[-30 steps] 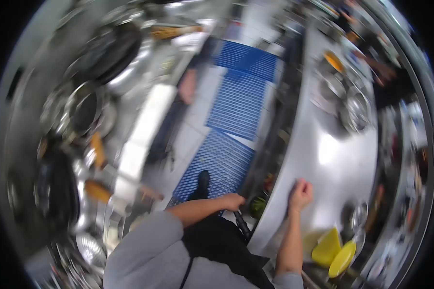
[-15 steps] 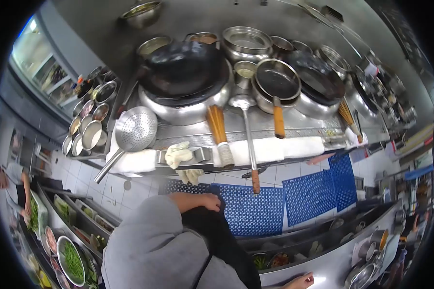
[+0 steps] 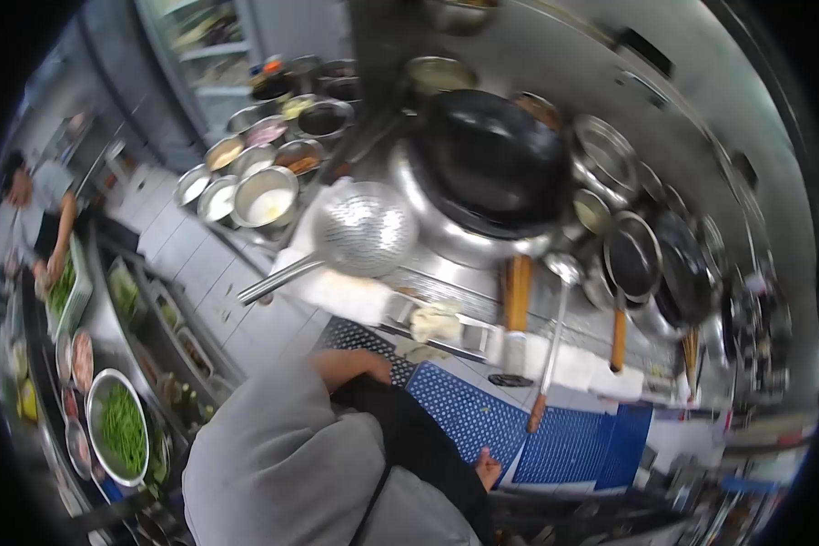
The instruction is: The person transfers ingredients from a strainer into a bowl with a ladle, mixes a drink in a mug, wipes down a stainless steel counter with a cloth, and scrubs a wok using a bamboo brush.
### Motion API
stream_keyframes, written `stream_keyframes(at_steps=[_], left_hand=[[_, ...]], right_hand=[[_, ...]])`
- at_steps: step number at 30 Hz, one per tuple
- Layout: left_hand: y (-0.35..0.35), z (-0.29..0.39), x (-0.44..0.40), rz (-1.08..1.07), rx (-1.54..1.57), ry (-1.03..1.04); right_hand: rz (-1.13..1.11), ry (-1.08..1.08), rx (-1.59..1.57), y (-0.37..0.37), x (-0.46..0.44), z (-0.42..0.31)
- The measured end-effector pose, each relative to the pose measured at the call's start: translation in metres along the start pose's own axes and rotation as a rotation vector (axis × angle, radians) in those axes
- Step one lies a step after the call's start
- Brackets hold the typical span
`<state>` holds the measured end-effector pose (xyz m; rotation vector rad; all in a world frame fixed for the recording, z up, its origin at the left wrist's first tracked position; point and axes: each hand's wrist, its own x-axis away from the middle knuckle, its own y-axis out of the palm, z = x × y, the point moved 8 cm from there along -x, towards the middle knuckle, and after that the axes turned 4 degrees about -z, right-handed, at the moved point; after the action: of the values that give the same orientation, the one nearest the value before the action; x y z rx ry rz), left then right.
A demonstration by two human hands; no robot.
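Note:
My left hand (image 3: pixel 373 366) hangs at my left side, fingers curled, in front of the stove edge. Nothing shows in it. My right hand (image 3: pixel 489 470) is low in front of my body above the blue mat (image 3: pixel 460 409); its fingers look curled in and no object is visible there. Beyond my hands, a perforated strainer (image 3: pixel 366 229) rests over the white towel (image 3: pixel 350 296) on the stove. Pale gloves (image 3: pixel 435 322), a bamboo brush (image 3: pixel 516 296) and a ladle (image 3: pixel 561 309) lie along the front edge. Behind them a black wok (image 3: pixel 496 164) leans on its burner ring.
Small pots of seasonings (image 3: pixel 264 196) stand left of the stove. Pans (image 3: pixel 632 259) sit to the right. At far left a co-worker (image 3: pixel 41 209) handles greens in a tray (image 3: pixel 79 287). A bowl of green vegetables (image 3: pixel 118 428) stands on the counter (image 3: pixel 123 305).
The view has swung left, so the stove appears farther right and tilted. My right hand has come off the counter behind me to in front of my body. My left hand stays by my side.

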<state>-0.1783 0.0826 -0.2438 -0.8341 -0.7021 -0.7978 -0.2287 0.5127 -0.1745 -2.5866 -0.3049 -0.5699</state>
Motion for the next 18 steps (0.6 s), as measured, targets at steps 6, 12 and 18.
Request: stream_keyframes(at_steps=[6, 12, 18], left_hand=[[0.002, -0.068, 0.077, 0.19, 0.23, -0.17], [0.089, -0.122, 0.178, 0.253, 0.661, -0.455], [0.221, -0.136, 0.229, 0.601, 0.882, -0.747]], right_hand=[[-0.304, 0.252, 0.18, 0.066, -0.037, 0.033], [-0.5, 0.322, 0.34, 0.075, -0.106, 0.006], [-0.632, 0.213, 0.431, 0.123, -0.175, -0.058]])
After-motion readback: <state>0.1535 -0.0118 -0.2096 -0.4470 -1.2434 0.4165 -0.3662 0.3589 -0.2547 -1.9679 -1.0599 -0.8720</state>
